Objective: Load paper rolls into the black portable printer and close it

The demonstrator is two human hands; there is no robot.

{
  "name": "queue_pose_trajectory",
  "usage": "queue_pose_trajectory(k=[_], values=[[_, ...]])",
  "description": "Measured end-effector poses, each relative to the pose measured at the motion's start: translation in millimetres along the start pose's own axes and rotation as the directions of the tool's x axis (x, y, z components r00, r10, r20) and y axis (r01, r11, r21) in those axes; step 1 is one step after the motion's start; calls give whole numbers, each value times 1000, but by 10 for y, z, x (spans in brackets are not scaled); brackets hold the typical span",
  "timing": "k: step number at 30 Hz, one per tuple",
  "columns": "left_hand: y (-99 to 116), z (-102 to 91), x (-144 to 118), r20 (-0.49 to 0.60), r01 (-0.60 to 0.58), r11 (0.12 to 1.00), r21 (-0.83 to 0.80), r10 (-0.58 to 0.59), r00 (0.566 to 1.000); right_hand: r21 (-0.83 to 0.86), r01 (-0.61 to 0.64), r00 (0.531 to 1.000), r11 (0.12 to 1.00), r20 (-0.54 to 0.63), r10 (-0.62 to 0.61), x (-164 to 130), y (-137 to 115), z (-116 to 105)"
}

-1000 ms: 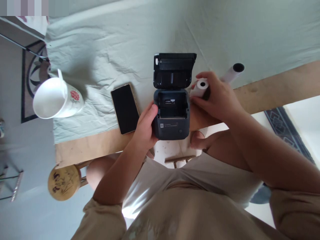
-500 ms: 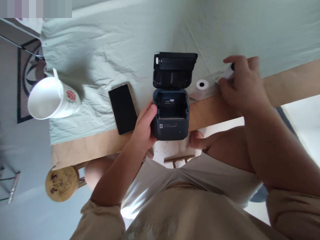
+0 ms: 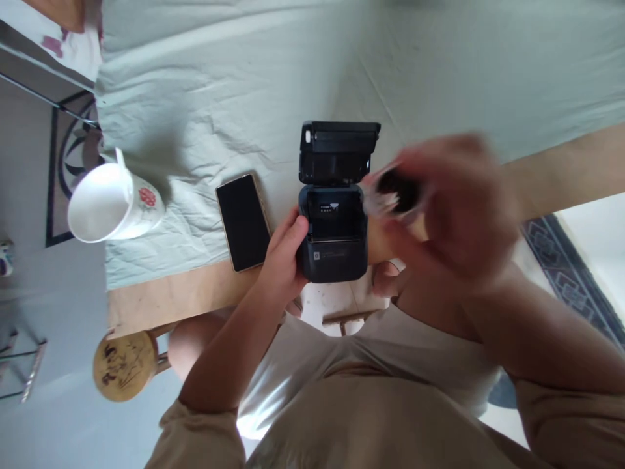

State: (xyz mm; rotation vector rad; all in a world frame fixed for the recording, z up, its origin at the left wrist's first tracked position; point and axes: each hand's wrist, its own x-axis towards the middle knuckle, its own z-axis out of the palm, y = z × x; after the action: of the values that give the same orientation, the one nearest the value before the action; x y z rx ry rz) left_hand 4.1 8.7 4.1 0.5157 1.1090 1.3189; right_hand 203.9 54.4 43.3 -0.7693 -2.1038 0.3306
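Pale cloth over a wooden bench (image 3: 161,296), small black printer (image 3: 334,242) open at its edge.
Left hand (image 3: 286,257) grips the printer's side; right hand (image 3: 454,208), blurred, is curled around a paper roll (image 3: 398,192) beside the lid. Printer label too small to read.

White mug (image 3: 113,210), dark phone (image 3: 243,221), pale cloth (image 3: 244,85), wooden stool (image 3: 124,365)

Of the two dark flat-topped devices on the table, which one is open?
The small black printer, steadied at its side by the left hand: its lid stands up, exposing the compartment. The phone beside it lies flat, screen dark.
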Motion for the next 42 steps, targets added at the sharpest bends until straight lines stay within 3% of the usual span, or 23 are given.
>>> queue_pose_trajectory(k=[2,3,7,9,13,17,19,22,25,28,30,33,42], values=[[-6,-5,-2,-19,-22,1000,2,22,1000,-69,147,988,987,53,-144,26,-20,138],[-9,-7,-2,-26,-26,1000,1,26,999,-114,156,987,981,54,-150,45,-4,198],[-21,-7,-1,-9,-18,1000,-12,18,1000,-231,58,990,971,142,-25,103,87,297],[-28,-10,-1,-1,-10,1000,-19,10,1000,-193,76,988,978,147,-48,105,92,284],[-37,-43,-7,21,-71,996,-53,72,997,-92,138,990,986,36,-135,65,17,279],[-8,-72,-27,73,-63,998,7,62,995,-58,187,978,981,106,-180,42,-33,289],[7,-78,-34,78,-39,999,38,36,996,-3,113,993,994,31,-112,61,-11,250],[10,-82,-30,94,-62,997,42,58,994,-5,-91,987,996,-132,89,97,64,169],[1,-77,-16,89,-60,997,42,56,995,104,-204,973,973,-90,214,102,128,127],[9,-59,-19,38,-33,998,44,32,999,210,-192,972,959,-98,216,78,140,122],[24,-49,-33,29,-33,998,61,32,999,106,-116,988,988,-85,126,60,126,133],[39,-53,-55,54,-48,996,73,44,998,-66,-12,1000,998,23,13,33,89,186],[25,-59,-52,21,-28,999,31,27,999,-240,-53,987,969,137,88,-5,-52,299]])
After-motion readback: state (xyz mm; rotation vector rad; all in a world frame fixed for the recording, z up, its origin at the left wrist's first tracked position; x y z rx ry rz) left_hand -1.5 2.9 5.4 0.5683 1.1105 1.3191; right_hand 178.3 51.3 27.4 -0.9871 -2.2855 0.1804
